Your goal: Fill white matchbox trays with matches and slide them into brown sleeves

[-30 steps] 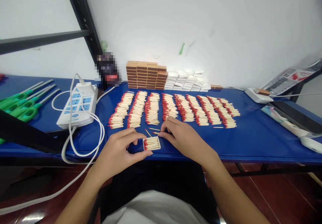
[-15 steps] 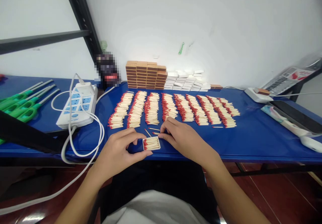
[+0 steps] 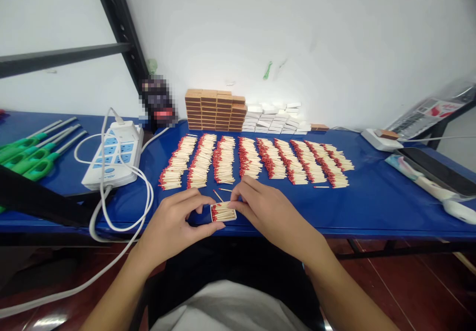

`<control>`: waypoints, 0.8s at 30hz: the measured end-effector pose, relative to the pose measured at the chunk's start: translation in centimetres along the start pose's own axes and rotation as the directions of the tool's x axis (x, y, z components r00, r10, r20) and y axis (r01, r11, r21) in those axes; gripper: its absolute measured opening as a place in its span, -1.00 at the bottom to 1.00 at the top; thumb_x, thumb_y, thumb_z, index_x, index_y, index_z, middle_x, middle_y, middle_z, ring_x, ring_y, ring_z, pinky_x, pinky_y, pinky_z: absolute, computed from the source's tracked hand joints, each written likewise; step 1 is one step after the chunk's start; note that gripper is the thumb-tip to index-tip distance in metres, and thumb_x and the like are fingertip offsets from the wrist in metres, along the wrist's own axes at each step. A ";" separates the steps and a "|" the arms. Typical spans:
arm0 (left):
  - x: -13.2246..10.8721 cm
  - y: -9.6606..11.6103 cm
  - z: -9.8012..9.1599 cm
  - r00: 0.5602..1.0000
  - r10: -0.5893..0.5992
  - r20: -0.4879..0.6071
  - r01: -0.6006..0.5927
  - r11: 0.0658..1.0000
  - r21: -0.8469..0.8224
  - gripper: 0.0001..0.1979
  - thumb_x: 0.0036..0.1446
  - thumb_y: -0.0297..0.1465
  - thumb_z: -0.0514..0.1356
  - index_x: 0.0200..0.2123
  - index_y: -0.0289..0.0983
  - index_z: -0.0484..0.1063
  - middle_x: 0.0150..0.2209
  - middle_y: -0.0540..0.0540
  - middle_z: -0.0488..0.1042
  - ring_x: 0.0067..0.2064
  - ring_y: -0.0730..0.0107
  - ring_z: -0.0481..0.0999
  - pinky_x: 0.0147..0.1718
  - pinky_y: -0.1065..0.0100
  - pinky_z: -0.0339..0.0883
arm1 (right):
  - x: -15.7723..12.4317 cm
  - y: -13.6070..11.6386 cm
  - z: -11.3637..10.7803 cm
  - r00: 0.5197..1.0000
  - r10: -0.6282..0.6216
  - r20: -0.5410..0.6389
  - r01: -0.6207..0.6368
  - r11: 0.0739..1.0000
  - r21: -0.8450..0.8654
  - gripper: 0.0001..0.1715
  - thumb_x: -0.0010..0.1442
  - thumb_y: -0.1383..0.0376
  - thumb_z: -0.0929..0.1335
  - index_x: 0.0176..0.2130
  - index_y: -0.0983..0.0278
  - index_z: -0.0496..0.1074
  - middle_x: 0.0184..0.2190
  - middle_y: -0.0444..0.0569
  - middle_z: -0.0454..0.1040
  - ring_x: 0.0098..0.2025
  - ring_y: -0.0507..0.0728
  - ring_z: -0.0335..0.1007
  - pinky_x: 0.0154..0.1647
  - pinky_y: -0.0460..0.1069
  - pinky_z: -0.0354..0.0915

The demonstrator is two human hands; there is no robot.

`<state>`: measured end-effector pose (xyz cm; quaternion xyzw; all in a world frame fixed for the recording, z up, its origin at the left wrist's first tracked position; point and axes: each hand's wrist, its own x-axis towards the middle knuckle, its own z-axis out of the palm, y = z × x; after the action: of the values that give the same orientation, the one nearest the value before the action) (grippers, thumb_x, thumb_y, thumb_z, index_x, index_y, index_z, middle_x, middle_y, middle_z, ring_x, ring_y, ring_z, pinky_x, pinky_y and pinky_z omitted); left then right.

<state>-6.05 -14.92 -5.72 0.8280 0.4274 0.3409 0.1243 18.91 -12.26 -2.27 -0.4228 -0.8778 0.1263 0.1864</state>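
A small white matchbox tray (image 3: 224, 220) rests near the table's front edge, filled with red-headed matches lying side by side. My left hand (image 3: 180, 219) steadies it, thumb at the near side and fingers at the far left corner. Over the tray's right far corner, my right hand (image 3: 262, 202) pinches a match (image 3: 223, 205) between thumb and fingertips, its red head pointing left. Just beyond the tray lie a slanted loose match (image 3: 217, 195) and another loose match (image 3: 225, 189), partly behind my right fingers. Several rows of matches (image 3: 223, 160) spread across the blue table (image 3: 357, 207).
Against the wall stand stacked brown matchbox sleeves (image 3: 215, 110) and piled white trays (image 3: 273, 120). A power strip (image 3: 115, 155) with looping white cables and green-handled tools (image 3: 33, 157) are on the left. To the right lie a dark phone (image 3: 437, 169) and a white-handled item (image 3: 435, 187).
My right hand has moved slightly left, bringing a match from the table beside the tray to over its far right corner. My left hand and the tray stay in place.
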 end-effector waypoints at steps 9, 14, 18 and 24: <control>-0.1 0.0 0.0 1.000 -0.002 -0.009 0.002 1.000 -0.013 -0.75 0.21 -0.31 0.50 -0.08 -0.19 0.62 -0.33 0.04 0.48 -0.37 0.44 0.41 -0.34 0.39 0.32 | 0.1 -0.8 1.6 0.998 -0.065 0.025 0.067 0.996 -0.067 -0.92 0.52 0.30 0.38 -0.12 0.24 0.47 -0.14 -0.03 0.54 -0.18 0.13 0.54 -0.27 0.01 0.32; -0.1 0.0 0.0 1.000 0.001 -0.008 -0.001 1.000 -0.015 -0.75 0.21 -0.32 0.50 -0.08 -0.19 0.61 -0.34 0.05 0.46 -0.37 0.45 0.40 -0.34 0.39 0.31 | 0.2 -1.0 1.5 0.997 -0.074 0.002 0.074 0.995 -0.073 -0.92 0.53 0.31 0.36 -0.10 0.25 0.47 -0.13 -0.01 0.53 -0.14 0.15 0.53 -0.23 0.02 0.33; -0.2 -0.1 0.0 1.000 0.016 -0.005 -0.016 0.999 -0.028 -0.75 0.22 -0.32 0.50 -0.07 -0.19 0.60 -0.33 0.05 0.45 -0.36 0.44 0.39 -0.31 0.38 0.32 | 0.0 -1.2 1.5 0.994 -0.102 -0.028 0.102 0.995 -0.002 -0.92 0.53 0.34 0.34 -0.10 0.24 0.45 -0.14 -0.03 0.51 -0.16 0.13 0.50 -0.21 0.01 0.33; -0.2 0.0 -0.1 0.999 0.042 -0.006 -0.042 0.998 -0.050 -0.74 0.21 -0.36 0.50 -0.05 -0.19 0.61 -0.32 0.04 0.47 -0.35 0.45 0.40 -0.32 0.39 0.30 | -0.1 -1.4 1.6 0.988 -0.150 -0.028 0.151 0.986 0.072 -0.86 0.55 0.31 0.31 -0.11 0.24 0.46 -0.16 -0.05 0.49 -0.20 0.10 0.47 -0.24 0.00 0.30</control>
<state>-6.23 -15.06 -5.75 0.8326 0.4017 0.3559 0.1368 17.29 -13.32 -3.17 -0.3495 -0.8998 0.1393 0.2208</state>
